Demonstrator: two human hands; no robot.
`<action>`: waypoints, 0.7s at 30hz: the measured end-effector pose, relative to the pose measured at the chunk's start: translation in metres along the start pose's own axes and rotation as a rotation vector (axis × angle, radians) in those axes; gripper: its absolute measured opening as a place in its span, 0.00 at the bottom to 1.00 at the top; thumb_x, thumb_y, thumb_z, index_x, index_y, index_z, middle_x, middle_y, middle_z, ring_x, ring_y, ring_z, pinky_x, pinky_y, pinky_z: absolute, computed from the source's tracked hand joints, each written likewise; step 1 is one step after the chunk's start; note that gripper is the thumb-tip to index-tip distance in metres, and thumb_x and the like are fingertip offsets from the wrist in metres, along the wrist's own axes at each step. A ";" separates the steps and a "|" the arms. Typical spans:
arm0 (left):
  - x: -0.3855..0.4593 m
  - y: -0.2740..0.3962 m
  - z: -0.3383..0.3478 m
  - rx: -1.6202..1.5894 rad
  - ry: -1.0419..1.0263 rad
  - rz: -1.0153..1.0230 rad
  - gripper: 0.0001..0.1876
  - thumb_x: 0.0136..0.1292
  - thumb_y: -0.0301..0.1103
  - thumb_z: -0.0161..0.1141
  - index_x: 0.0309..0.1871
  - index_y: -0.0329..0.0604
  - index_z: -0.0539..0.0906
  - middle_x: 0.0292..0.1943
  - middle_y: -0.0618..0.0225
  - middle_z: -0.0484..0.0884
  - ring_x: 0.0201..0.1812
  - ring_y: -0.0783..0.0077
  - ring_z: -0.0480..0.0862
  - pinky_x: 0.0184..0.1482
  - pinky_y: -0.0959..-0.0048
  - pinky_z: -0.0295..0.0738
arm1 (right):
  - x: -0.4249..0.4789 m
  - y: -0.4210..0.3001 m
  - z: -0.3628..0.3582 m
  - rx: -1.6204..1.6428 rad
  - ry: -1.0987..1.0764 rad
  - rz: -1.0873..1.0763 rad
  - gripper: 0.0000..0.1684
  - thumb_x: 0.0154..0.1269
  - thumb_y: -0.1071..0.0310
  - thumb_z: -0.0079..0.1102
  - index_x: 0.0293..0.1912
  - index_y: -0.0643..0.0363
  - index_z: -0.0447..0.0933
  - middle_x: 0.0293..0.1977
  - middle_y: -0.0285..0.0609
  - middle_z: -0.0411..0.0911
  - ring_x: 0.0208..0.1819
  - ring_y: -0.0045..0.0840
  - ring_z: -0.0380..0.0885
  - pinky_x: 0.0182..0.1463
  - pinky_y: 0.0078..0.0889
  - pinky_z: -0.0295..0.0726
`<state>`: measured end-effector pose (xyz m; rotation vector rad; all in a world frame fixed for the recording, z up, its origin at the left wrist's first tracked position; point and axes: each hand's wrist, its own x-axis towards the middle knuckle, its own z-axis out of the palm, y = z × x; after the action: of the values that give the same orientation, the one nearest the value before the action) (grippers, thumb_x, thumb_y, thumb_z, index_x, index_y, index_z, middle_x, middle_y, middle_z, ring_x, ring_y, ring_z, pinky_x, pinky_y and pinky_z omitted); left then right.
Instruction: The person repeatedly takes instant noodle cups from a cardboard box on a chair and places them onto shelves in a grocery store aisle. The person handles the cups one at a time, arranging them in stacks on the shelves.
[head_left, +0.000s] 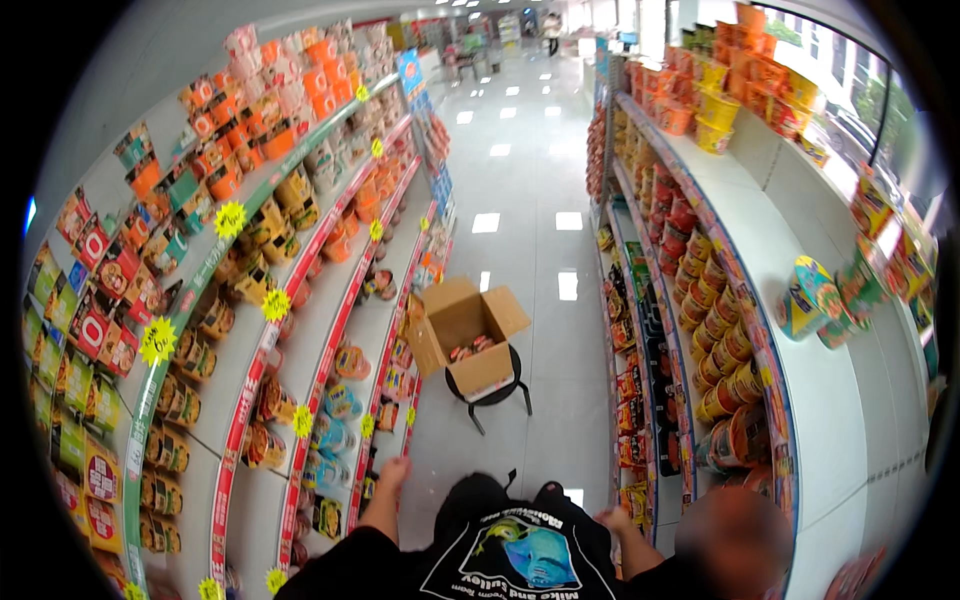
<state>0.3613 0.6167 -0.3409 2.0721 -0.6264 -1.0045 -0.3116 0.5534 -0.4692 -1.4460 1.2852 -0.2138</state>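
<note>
My left hand (395, 472) hangs beside the front edges of the left shelves, with no object visible in it. On the other side of my body, my right hand (615, 519) is low by the right shelf; its fingers are small and blurred. Ahead of me an open cardboard box (480, 373) rests on a round black stool (517, 384), its flaps spread. Inside the box several red-topped packages (472, 348) lie at the bottom. Nearest my left hand are blue noodle cups (328, 469) on a lower left shelf.
Tiered left shelves (247, 442) hold many instant-noodle cups with yellow star-shaped price tags (230, 219). The right shelves (757, 214) carry more cups, including yellow cups (712, 131) on top. Between them a glossy tiled aisle (517, 247) runs back towards a distant person (552, 34).
</note>
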 end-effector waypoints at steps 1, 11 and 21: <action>0.015 -0.008 -0.022 0.070 0.064 0.035 0.17 0.69 0.46 0.63 0.42 0.37 0.86 0.29 0.66 0.86 0.30 0.70 0.84 0.33 0.66 0.79 | 0.022 -0.041 -0.013 0.042 0.128 0.143 0.09 0.58 0.66 0.73 0.38 0.58 0.88 0.32 0.38 0.87 0.35 0.23 0.84 0.42 0.31 0.83; 0.089 0.151 0.099 0.049 0.131 0.101 0.30 0.71 0.50 0.60 0.66 0.35 0.76 0.56 0.52 0.85 0.58 0.58 0.84 0.61 0.63 0.75 | 0.107 -0.145 -0.099 0.378 0.237 0.157 0.09 0.69 0.65 0.63 0.31 0.55 0.80 0.26 0.35 0.83 0.26 0.19 0.80 0.26 0.24 0.73; 0.198 0.213 0.161 0.154 0.162 -0.100 0.39 0.66 0.60 0.60 0.69 0.35 0.73 0.63 0.43 0.80 0.65 0.44 0.79 0.65 0.56 0.73 | 0.124 -0.081 -0.142 -0.146 0.145 0.340 0.13 0.68 0.61 0.63 0.42 0.62 0.83 0.32 0.42 0.86 0.34 0.30 0.85 0.40 0.32 0.81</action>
<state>0.3221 0.2865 -0.3308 2.3132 -0.5361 -0.8546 -0.3206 0.3551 -0.4174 -1.3254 1.6712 0.0039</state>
